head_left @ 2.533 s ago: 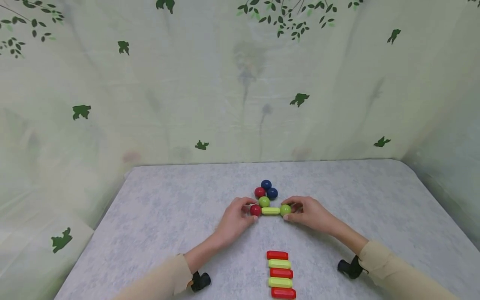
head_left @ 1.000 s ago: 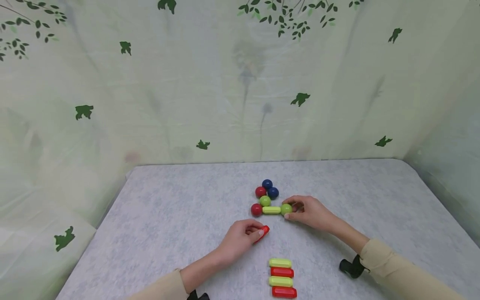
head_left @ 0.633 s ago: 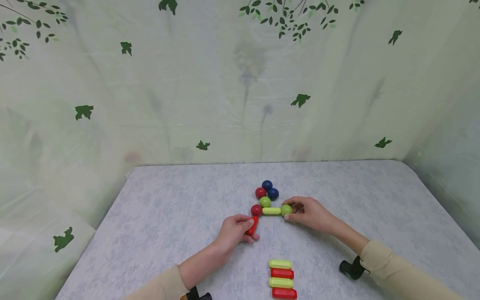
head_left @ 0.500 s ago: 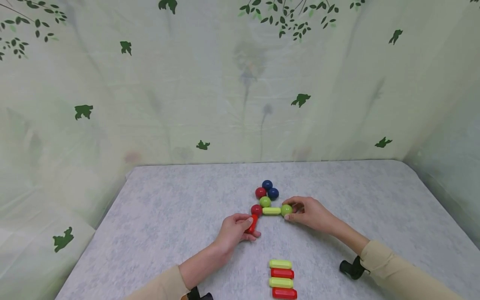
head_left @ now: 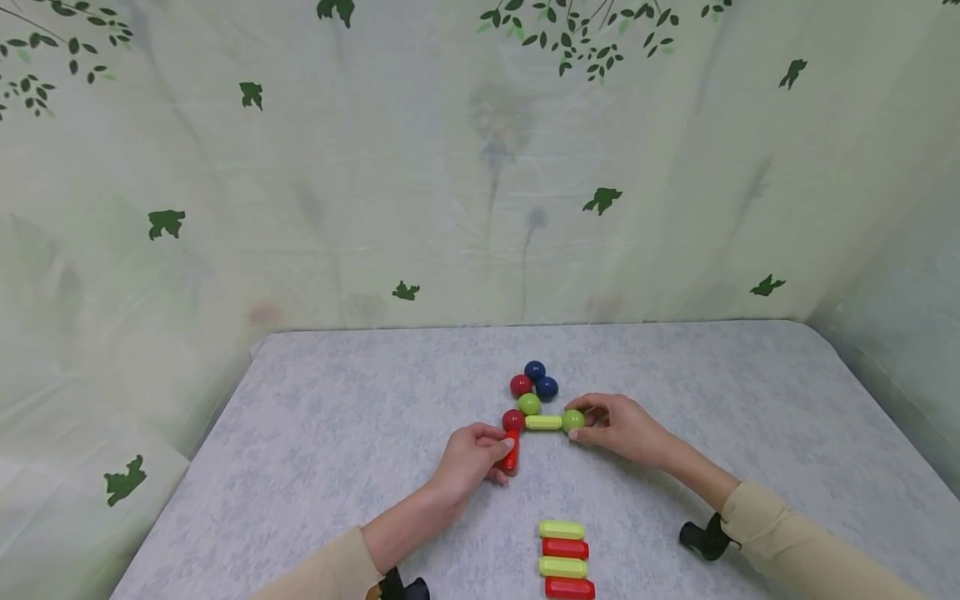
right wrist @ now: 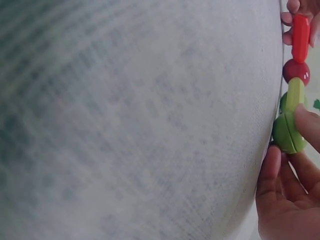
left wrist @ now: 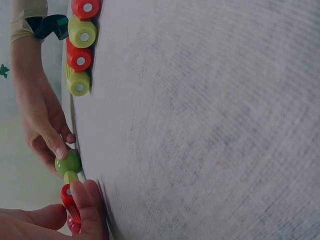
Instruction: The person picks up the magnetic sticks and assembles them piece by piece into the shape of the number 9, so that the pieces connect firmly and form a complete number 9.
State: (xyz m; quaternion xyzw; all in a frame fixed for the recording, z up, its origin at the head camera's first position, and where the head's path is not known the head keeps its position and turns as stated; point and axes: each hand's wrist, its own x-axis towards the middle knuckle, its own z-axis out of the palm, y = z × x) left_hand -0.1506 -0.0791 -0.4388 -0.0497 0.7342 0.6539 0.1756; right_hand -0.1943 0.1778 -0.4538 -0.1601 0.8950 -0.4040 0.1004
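My left hand [head_left: 465, 458] pinches a red magnetic toy rod [head_left: 512, 457] between thumb and fingers. The rod points away from me, its far end against a red ball [head_left: 513, 419]. A yellow-green rod [head_left: 543, 422] joins that ball to a green ball [head_left: 573, 421], which my right hand [head_left: 618, 427] grips with thumb and fingertips. In the right wrist view the red rod [right wrist: 300, 37], red ball [right wrist: 296, 72], yellow-green rod [right wrist: 295, 95] and green ball [right wrist: 288, 132] form one chain. The left wrist view shows my left fingers partly covering the red rod [left wrist: 67, 194].
Just behind the chain sit another green ball [head_left: 528, 404], a red ball [head_left: 521, 385] and two blue balls [head_left: 547, 388]. Nearer me lies a stack of alternating yellow-green and red rods [head_left: 564, 548]. A leaf-print curtain [head_left: 450, 167] hangs behind the grey-white table [head_left: 337, 400].
My left hand let go of the red ball, took the top red rod from the row and carried it up to that ball, turning it lengthwise. My right hand stayed on the green ball.
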